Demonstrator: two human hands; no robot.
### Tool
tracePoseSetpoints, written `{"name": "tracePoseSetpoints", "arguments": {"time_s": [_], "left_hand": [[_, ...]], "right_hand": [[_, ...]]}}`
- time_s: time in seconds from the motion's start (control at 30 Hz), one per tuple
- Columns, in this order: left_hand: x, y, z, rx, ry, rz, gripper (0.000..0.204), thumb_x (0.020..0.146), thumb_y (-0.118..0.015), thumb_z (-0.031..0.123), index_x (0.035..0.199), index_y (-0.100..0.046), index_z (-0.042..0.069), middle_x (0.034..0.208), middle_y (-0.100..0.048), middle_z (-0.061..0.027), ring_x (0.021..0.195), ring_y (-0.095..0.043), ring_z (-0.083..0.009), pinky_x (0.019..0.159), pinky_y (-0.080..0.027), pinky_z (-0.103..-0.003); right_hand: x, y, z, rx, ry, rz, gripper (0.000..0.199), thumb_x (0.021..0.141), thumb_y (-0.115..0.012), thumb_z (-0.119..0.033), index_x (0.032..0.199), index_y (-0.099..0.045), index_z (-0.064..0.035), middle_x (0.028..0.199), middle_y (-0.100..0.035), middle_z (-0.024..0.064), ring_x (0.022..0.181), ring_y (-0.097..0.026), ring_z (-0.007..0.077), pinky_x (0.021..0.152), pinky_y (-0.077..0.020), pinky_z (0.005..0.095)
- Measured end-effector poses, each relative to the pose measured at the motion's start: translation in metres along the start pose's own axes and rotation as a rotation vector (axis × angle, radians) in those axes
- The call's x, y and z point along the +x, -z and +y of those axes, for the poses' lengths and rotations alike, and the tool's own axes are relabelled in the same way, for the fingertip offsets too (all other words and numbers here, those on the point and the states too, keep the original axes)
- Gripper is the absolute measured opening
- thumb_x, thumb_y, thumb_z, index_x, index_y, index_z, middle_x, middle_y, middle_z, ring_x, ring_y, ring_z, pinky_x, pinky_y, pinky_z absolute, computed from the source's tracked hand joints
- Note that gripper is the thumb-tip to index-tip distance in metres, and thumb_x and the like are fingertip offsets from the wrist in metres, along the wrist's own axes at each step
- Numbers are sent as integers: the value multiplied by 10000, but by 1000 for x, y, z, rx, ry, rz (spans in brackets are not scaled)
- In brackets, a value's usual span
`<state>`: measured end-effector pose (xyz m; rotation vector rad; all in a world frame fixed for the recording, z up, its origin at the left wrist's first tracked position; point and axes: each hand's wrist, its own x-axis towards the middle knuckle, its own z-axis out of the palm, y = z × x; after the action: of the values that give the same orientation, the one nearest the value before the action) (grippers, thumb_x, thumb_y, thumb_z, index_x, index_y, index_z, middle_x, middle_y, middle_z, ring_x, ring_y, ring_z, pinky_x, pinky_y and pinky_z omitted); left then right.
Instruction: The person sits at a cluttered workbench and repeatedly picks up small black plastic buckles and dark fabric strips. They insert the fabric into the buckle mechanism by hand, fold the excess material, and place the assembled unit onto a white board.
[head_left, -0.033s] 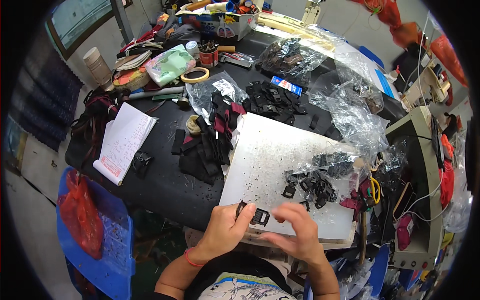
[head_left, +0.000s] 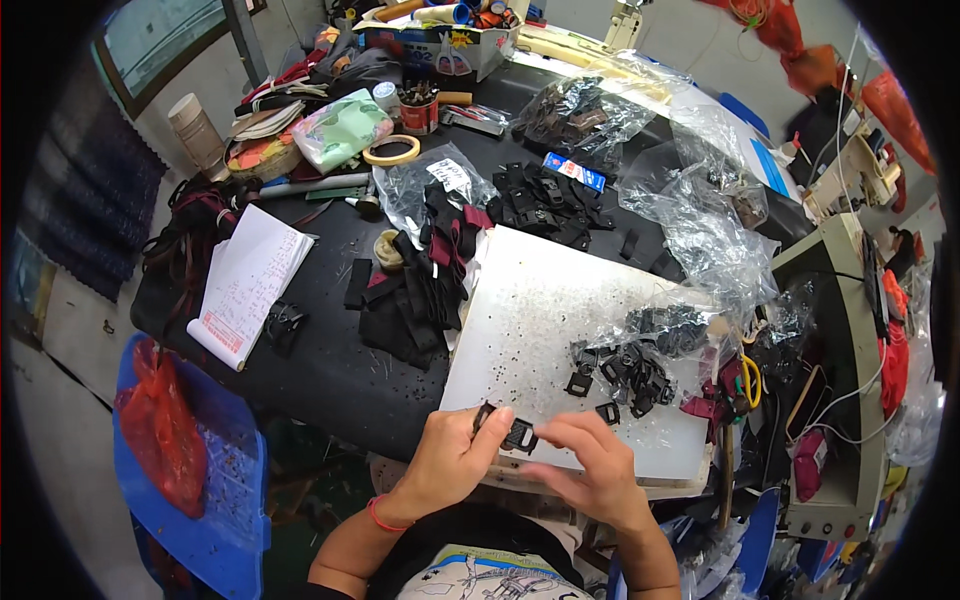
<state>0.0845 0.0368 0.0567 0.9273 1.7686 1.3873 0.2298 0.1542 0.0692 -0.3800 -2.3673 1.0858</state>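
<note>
Near the front edge of the white board (head_left: 520, 290), my left hand (head_left: 458, 450) is closed on a black plastic buckle (head_left: 519, 435), thumb on top. The buckle's open frame end points right, out of the fingers. My right hand (head_left: 590, 462) is beside that end with thumb and forefinger apart and nothing seen between them; its fingertips are very near the buckle, and I cannot tell if they touch. A loose buckle part (head_left: 608, 412) lies just beyond the right hand. Farther back on the board is a heap of black buckles (head_left: 635, 375), partly by a clear plastic bag (head_left: 690, 350).
Black straps (head_left: 405, 315) lie left of the board, with more black buckle parts (head_left: 545, 200) behind it. A written notepad (head_left: 250, 280) is at the left. Yellow-handled scissors (head_left: 750, 382) sit at the right edge. A blue chair (head_left: 235, 470) holds a red bag.
My right hand's fingers have shifted slightly, lower and nearer the buckle's end. The loose part beyond them shows more fully. My left hand keeps its hold on the buckle.
</note>
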Motion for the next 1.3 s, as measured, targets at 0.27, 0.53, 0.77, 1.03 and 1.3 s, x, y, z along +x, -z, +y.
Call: {"name": "tracePoseSetpoints", "arguments": {"time_s": [0.27, 0.53, 0.77, 1.03, 1.3], "left_hand": [[0, 7, -3, -63, 64, -55, 409, 957, -483, 250, 690, -622, -27, 501, -523, -41, 459, -482, -87, 442, -380, -270], [-1, 0, -7, -1, -50, 35, 337, 967, -484, 233, 846, -635, -42, 618, -602, -59, 557, -561, -92, 508, -441, -278], [1, -5, -9, -216, -26, 58, 237, 957, -483, 158, 1056, -598, -24, 739, -641, -53, 652, -580, -97, 582, -459, -263], [-16, 26, -3, -276, 179, -153, 221, 905, -386, 105, 974, -530, -47, 593, -492, -29, 532, -447, -84, 511, -383, -251], [-6, 35, 2, -454, 344, -225, 205, 829, -402, 91, 815, -560, -38, 612, -470, -11, 500, -346, -42, 452, -252, -224]], "right_hand": [[-3, -15, -1, -119, 95, 45, 362, 721, -718, 16, 1062, -599, 19, 914, -593, 139, 763, -587, 297, 678, -498, 351], [-5, -32, 10, -205, 182, 223, 319, 735, -674, 66, 1038, -590, 11, 886, -602, 141, 713, -580, 251, 633, -489, 317], [-2, -49, -12, -89, 131, 202, 278, 750, -668, 47, 1016, -595, 13, 874, -612, 138, 698, -572, 242, 605, -473, 302], [28, -21, -4, 91, -65, -99, 225, 712, -729, 11, 921, -651, -21, 795, -620, 91, 650, -583, 201, 555, -464, 270], [21, -24, -7, 17, 81, -85, 213, 730, -726, -9, 918, -627, -18, 818, -599, 108, 680, -576, 243, 609, -474, 325]]}}
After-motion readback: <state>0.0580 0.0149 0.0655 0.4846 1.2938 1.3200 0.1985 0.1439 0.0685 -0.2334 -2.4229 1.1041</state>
